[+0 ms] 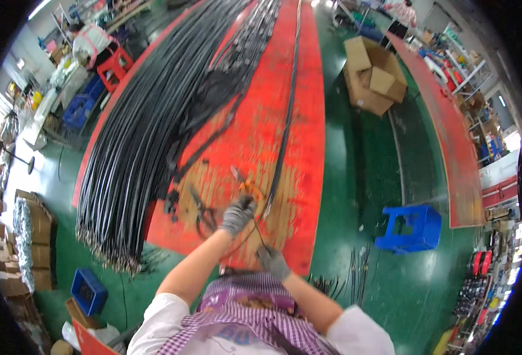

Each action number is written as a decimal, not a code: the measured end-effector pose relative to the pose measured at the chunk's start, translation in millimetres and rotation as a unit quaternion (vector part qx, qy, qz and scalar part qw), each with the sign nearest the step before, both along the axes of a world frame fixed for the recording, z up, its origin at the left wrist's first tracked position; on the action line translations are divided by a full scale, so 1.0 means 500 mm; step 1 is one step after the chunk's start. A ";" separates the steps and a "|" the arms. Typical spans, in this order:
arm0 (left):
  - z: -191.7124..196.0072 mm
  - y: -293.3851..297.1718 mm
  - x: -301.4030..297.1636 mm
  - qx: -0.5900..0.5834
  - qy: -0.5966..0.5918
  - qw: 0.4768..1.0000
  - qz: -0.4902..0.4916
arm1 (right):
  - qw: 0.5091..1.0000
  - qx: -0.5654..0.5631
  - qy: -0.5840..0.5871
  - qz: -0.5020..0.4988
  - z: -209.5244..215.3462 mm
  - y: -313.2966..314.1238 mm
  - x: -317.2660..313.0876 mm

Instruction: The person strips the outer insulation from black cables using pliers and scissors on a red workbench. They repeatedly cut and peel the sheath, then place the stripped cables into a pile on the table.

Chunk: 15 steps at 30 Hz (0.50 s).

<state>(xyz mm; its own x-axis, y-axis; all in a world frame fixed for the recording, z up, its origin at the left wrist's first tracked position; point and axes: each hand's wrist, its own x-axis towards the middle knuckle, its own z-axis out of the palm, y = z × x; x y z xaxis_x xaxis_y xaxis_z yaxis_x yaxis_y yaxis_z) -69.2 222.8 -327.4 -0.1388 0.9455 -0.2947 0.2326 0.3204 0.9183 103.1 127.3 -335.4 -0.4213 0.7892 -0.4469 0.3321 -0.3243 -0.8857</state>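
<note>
At nine o'clock, cardboard boxes (33, 254) stand stacked along the green floor (367, 177), with a small blue crate (88, 291) near them at seven o'clock. Next comes the long red tabletop (261, 136), running from the centre up toward twelve o'clock; its left half carries a thick bundle of black cables (143, 136) laid lengthwise, their ends fanned out at its near edge.

Just right of that bundle, at the centre, the left hand (238, 214) in a grey glove is closed around a pair of orange-handled pliers (241, 182), whose tip points toward eleven o'clock. The right hand (272, 261), also gloved, sits lower at six o'clock, pinched shut on a thin black wire (260, 235) that runs up toward the pliers and joins a single black cable (286, 130) lying along the tabletop toward twelve o'clock.

To do this well, I judge the wire should stay taut between the two hands, with the tool squared to it and the loose loops at the near edge kept out of the way.

At three o'clock a blue plastic stool (410, 228) stands on the floor; open cardboard cartons (374, 76) sit at one o'clock.
</note>
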 end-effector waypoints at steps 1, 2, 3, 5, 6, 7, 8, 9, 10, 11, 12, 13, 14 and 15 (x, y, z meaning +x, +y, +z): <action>-0.027 0.056 0.045 0.029 0.122 0.992 -0.015 | 0.997 -0.013 0.050 -0.063 -0.008 -0.015 0.034; -0.054 0.105 0.095 0.030 0.265 0.963 -0.028 | 0.995 0.033 0.071 -0.064 -0.020 -0.029 0.069; -0.081 0.145 0.133 0.076 0.361 0.929 -0.035 | 0.994 0.022 0.071 -0.074 -0.035 -0.040 0.103; -0.130 0.209 0.199 0.129 0.494 0.859 0.013 | 0.995 0.075 -0.053 0.032 -0.069 -0.061 0.168; -0.149 0.235 0.217 0.057 0.452 0.890 0.035 | 0.995 0.066 -0.074 0.033 -0.088 -0.066 0.193; -0.166 0.256 0.222 -0.010 0.414 0.908 0.060 | 0.992 0.067 -0.104 0.037 -0.106 -0.073 0.212; -0.179 0.271 0.226 -0.085 0.359 0.925 0.093 | 0.989 0.062 -0.131 0.038 -0.121 -0.081 0.230; -0.188 0.280 0.221 -0.160 0.318 0.931 0.085 | 0.985 0.117 -0.124 0.033 -0.134 -0.085 0.247; -0.194 0.288 0.215 -0.183 0.327 0.926 0.047 | 0.979 0.168 -0.114 0.025 -0.143 -0.087 0.261; -0.197 0.290 0.203 -0.175 0.351 0.919 -0.031 | 0.982 0.153 -0.113 0.014 -0.152 -0.085 0.271; -0.198 0.291 0.191 -0.183 0.379 0.901 -0.107 | 0.984 0.137 -0.111 0.002 -0.159 -0.083 0.279; -0.197 0.291 0.182 -0.208 0.366 0.895 -0.148 | 0.991 0.056 -0.123 -0.011 -0.168 -0.076 0.286; -0.196 0.290 0.173 -0.235 0.238 0.931 -0.144 | 0.992 -0.016 -0.120 -0.035 -0.176 -0.068 0.290; -0.195 0.284 0.166 -0.257 0.120 0.950 -0.135 | 0.992 -0.004 -0.118 -0.047 -0.187 -0.057 0.292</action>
